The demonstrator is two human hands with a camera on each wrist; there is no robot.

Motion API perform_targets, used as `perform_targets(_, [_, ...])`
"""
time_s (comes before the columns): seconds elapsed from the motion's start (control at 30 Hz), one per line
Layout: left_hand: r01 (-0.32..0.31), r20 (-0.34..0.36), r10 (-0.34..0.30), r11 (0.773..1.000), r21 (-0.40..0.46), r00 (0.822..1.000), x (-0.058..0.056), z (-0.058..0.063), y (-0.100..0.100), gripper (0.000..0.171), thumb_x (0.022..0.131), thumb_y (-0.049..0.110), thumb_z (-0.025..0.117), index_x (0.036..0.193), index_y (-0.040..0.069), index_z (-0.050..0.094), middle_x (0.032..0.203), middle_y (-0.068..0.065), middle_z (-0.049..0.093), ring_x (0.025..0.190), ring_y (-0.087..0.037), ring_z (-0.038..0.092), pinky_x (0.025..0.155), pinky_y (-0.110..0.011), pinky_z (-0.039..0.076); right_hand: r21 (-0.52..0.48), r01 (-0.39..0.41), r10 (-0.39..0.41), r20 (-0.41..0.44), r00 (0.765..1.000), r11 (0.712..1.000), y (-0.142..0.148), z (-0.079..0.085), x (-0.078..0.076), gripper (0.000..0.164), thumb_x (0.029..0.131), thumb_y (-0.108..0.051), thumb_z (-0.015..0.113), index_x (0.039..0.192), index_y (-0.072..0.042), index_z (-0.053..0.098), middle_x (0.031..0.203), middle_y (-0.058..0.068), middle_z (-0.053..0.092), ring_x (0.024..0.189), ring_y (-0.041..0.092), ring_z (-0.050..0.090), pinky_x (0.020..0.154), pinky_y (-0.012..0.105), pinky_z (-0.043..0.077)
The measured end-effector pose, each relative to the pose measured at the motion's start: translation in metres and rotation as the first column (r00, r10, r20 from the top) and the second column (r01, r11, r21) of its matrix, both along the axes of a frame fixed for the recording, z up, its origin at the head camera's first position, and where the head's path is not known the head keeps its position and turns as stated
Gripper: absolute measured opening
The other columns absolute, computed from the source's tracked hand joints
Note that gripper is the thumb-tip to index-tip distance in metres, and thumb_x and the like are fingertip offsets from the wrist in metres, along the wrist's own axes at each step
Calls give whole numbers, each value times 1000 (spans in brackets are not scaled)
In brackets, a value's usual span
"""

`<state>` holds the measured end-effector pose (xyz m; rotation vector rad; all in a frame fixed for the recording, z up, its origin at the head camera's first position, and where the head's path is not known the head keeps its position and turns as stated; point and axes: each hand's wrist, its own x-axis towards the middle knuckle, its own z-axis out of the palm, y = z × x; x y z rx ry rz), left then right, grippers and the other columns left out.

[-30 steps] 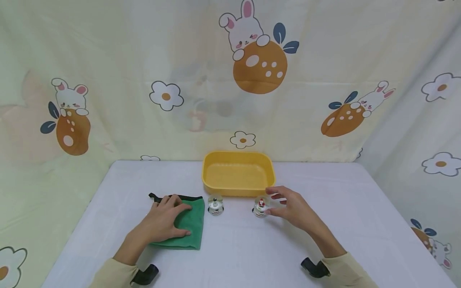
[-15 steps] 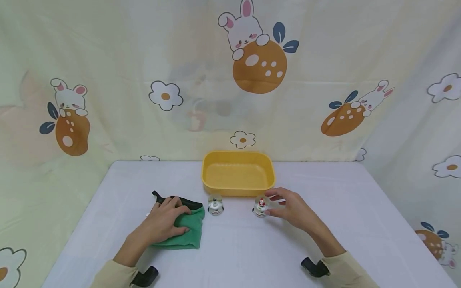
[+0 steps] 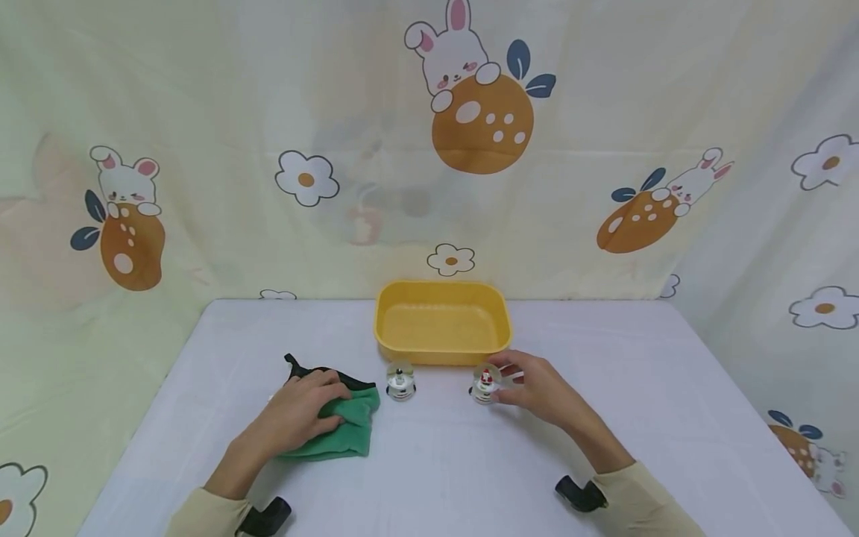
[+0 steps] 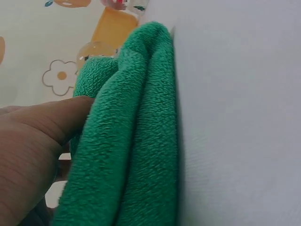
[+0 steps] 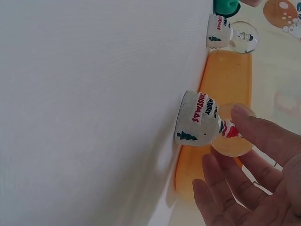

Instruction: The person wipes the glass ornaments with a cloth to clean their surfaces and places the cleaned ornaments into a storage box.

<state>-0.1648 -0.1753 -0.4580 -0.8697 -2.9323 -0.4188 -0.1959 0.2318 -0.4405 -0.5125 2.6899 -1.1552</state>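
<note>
My left hand pinches a green towel with a black edge, and its cloth is bunched up. In the left wrist view the folded towel rises beside the thumb. My right hand holds the clear ball of a snow globe with a small red-and-white figure inside, thumb on one side and fingers on the other. The right wrist view shows its white base with Christmas lettering, standing upright on the table. Another snow globe, with a dark figure, stands between the towel and the held one.
Just behind the snow globes stands a yellow tray. The white-covered table ends at a patterned curtain at the back. Black wrist cameras sit below both hands.
The flat towel has been gathered up under my left fingers, its black edge bending and its near side drawn in. My right fingers have come in closer around the snow globe.
</note>
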Motion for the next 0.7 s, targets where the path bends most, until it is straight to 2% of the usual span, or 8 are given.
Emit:
perform_targets(0.13, [5,-31,-4,999,38,1000,0,6,-6,27,84,22,84,108,21,72,105,4,63,96,-15,60,78,-39,55,13,-1,1,14,1000,1000,-2,-2,-2,51,83,-10,84,130,-6,64,123,7,68,113,30,62,97,48,56])
perform_targets(0.27, [1,-37,3,996,88,999,1,11,-12,28,85,17,83,110,21,71,101,8,59,89,-12,56,76,-36,54,12,-6,6,10,1000,1000,-4,-4,-3,53,83,-8,84,131,-3,64,122,7,67,111,29,62,96,47,56])
perform_targets(0.43, [-16,-26,19,993,121,999,1,16,-18,28,86,15,81,112,21,72,102,8,59,90,-10,55,78,-35,55,12,-20,21,-15,1000,1000,-6,-8,-5,53,82,-6,84,130,0,64,119,9,68,108,28,63,94,46,57])
perform_targets(0.7, [-24,-29,30,982,187,999,3,24,-27,30,88,12,79,115,21,71,107,7,58,92,-10,54,76,-33,55,42,-18,20,-64,998,999,-7,-10,-5,50,80,-9,86,125,-4,67,114,4,70,104,23,65,91,42,58])
